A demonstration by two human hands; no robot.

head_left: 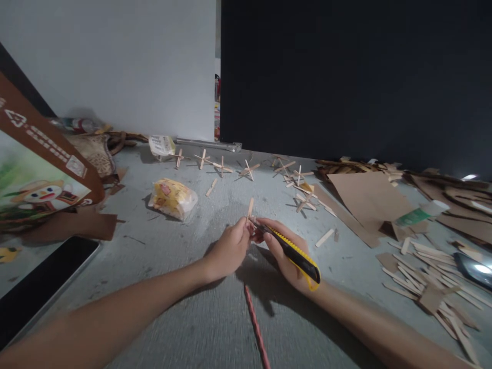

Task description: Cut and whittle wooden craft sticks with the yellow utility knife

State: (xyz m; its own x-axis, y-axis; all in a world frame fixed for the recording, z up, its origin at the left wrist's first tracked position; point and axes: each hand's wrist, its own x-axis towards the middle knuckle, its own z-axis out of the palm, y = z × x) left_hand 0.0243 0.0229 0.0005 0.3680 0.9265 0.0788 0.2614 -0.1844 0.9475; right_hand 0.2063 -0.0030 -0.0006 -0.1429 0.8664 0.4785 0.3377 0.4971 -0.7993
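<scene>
My left hand [229, 249] pinches a short wooden craft stick [250, 207] upright over the grey floor. My right hand [282, 253] is wrapped round a yellow and black utility knife [294, 253], whose tip meets the lower end of the stick right beside my left fingers. Both hands are closed and touch each other at the middle of the view.
Several crossed stick pieces [249, 169] lie further back. A yellow snack bag [173, 198] sits to the left, a printed cardboard box [38, 174] and a dark tablet [38, 287] at far left. Cardboard sheets [369, 197], a glue bottle [421, 212] and loose sticks [426, 277] fill the right.
</scene>
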